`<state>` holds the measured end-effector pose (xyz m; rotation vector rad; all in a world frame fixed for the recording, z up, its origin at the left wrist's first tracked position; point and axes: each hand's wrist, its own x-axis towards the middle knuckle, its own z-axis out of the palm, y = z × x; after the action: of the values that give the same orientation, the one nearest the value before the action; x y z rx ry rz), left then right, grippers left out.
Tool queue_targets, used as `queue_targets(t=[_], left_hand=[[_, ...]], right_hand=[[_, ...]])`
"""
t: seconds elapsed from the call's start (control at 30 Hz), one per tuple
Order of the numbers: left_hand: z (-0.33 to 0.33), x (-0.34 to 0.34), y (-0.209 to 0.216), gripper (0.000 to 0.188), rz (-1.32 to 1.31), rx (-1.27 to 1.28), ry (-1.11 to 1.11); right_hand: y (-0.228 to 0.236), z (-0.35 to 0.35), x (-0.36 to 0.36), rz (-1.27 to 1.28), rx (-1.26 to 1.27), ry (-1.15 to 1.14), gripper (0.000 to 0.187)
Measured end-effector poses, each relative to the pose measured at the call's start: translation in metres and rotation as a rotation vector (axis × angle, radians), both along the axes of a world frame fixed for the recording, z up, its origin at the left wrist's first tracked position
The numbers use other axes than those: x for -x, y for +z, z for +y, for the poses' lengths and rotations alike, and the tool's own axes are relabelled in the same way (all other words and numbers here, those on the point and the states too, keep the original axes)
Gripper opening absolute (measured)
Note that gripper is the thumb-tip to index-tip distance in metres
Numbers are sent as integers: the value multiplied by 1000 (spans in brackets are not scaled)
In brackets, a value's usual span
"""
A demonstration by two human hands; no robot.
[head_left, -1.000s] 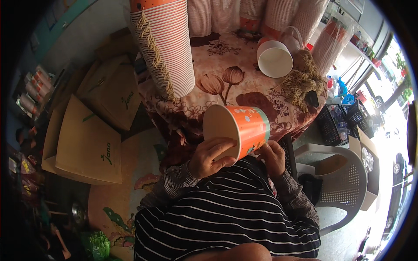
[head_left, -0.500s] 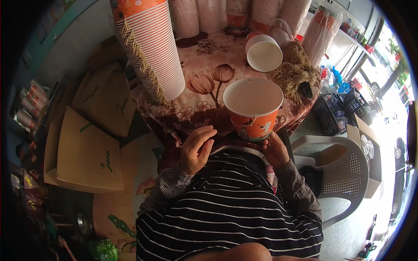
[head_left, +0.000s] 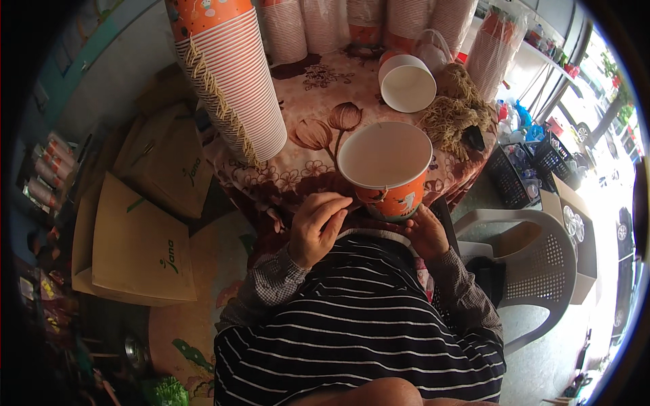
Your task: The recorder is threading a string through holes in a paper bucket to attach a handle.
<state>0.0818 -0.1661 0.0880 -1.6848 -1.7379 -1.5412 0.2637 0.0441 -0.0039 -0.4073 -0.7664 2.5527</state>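
Observation:
An orange paper bucket (head_left: 401,200) with printed figures and a white inside stands at the table's near edge, tilted slightly toward me. My right hand (head_left: 428,233) holds it low on its right side, fingers partly hidden behind the base. A short tan cord hangs at the front of its rim. Just left of the bucket is my left hand (head_left: 317,227), its fingers bent together and the thumb close to them. Whatever may lie between those fingertips is too small to make out. A tall stack of nested buckets (head_left: 233,88), with tan cord loops down its side, leans at the left.
Another paper bucket (head_left: 408,88) lies on its side beside a tangle of tan cords (head_left: 455,115). Bagged bucket stacks (head_left: 325,27) line the table's back. Cardboard boxes (head_left: 139,243) stand on the floor at left, a grey plastic chair (head_left: 542,271) at right.
The bucket has shifted slightly left. My left hand has moved right and up toward it, with thumb and fingers drawn closer. My right hand stays at the base.

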Motion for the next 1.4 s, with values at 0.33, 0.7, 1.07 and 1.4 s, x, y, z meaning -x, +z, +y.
queue_targets(t=[0.33, 0.7, 1.07, 1.4], left_hand=[[37, -7, 47, 21, 142, 44, -30], [49, 1, 68, 20, 245, 180, -1], [51, 7, 88, 16, 221, 400, -22], [46, 46, 122, 14, 104, 343, 5]], right_hand=[[4, -3, -2, -40, -64, -53, 19], [21, -10, -3, -32, -232, -122, 17], [29, -17, -2, -110, -404, -192, 14], [53, -24, -12, -137, -573, -200, 26]])
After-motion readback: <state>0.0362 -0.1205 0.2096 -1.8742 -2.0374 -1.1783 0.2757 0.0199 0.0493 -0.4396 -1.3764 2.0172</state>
